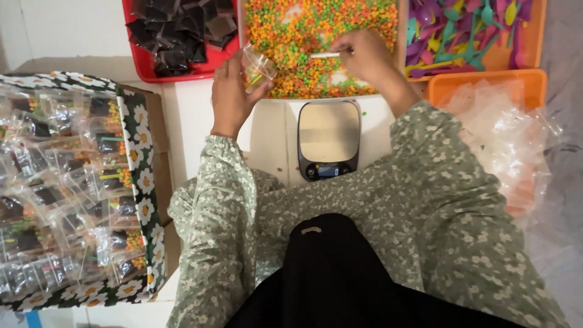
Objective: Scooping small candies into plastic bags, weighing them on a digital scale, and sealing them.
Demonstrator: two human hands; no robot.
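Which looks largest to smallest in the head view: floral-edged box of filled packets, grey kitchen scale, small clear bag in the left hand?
1. Floral-edged box of filled packets, though it lies nearer the camera.
2. Grey kitchen scale.
3. Small clear bag in the left hand.

A white tabletop [194,121] fills the middle of the view, lit evenly and softly with no hard shadows. Its surface is made of pale panels with thin seams between them. At the upper left a plain white wall [67,27] rises behind the table's far edge. Along the right side a grey, slightly wrinkled covering [562,121] runs down the frame. A strip of brown cardboard [159,127] lies on the table at the left.
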